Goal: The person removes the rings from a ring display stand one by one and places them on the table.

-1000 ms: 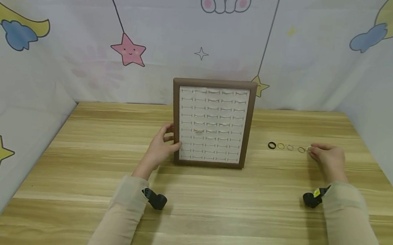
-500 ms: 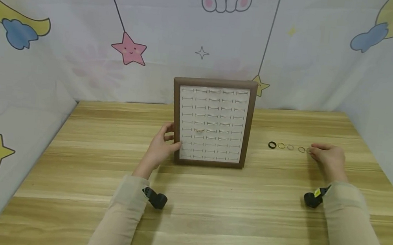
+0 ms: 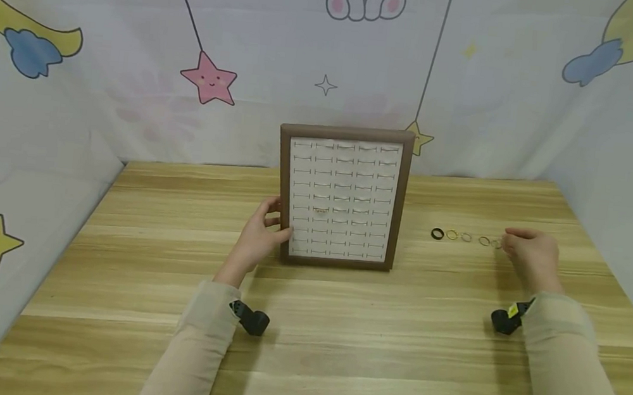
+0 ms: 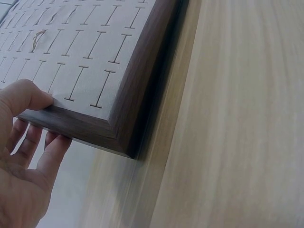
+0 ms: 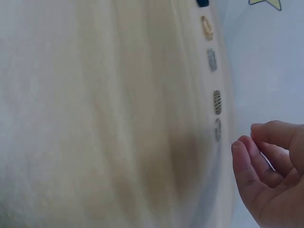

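My left hand (image 3: 261,237) grips the left side of a brown-framed ring display board (image 3: 339,260), which stands propped on the table. In the left wrist view, the thumb (image 4: 35,96) lies on the front edge and the fingers are behind the frame. One gold ring (image 3: 321,210) sits in a slot of the white panel. My right hand (image 3: 534,256) is just right of a silver ring (image 5: 218,130) at the row's end, apart from it, with loosely bent fingers. Also in the row are a patterned ring (image 5: 217,102), a silver ring (image 5: 212,60), a gold ring (image 3: 453,235) and a black ring (image 3: 437,234).
The wooden table (image 3: 325,344) runs up to a pale cloth backdrop (image 3: 263,40) printed with stars and moons. Cloth walls border both sides. A small black camera (image 3: 253,320) is on the left wrist and another black camera (image 3: 506,321) on the right.
My right hand has let go of the end silver ring and drawn slightly back to the right; the ring stays on the table. My left hand and the board have not moved.
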Available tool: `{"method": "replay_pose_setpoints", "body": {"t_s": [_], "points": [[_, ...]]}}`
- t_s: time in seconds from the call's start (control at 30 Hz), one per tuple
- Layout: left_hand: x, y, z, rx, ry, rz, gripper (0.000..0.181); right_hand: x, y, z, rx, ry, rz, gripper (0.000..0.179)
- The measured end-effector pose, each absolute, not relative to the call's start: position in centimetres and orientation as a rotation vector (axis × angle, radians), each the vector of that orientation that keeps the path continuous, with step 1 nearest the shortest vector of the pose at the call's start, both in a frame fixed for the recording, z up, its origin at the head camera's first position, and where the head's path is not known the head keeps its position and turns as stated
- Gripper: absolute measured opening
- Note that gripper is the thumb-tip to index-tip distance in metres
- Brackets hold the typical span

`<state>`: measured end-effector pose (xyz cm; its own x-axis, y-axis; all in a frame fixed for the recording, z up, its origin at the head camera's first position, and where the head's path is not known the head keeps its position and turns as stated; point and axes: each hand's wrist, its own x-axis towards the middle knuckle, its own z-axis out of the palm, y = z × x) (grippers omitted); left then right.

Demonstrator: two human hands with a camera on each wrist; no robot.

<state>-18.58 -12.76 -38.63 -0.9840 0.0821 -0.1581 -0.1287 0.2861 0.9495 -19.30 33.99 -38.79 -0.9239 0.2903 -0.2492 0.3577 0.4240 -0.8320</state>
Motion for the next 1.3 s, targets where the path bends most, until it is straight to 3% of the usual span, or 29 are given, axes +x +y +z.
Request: {"method": "replay_pose_setpoints", "body": {"t_s": [0.47, 0.9, 1.3], "points": [[-18.7, -12.7, -38.7, -0.052, 2.37, 1.774, 0.069, -20.4, 28.7, -34.2, 0.479, 2.969, -1.487, 0.046], [-18.6, -12.7, -38.6, -0.06, 2.365, 1.78, 0.068, -19.8, 20.0, -30.1, -0.069, 3.07, -1.767, 0.029], [-18.5, -12.8, -38.6, -0.041, 2.36, 1.778, 0.068, -18.8, 13.4, -30.5, -0.566, 2.977, -1.558, 0.021]]}}
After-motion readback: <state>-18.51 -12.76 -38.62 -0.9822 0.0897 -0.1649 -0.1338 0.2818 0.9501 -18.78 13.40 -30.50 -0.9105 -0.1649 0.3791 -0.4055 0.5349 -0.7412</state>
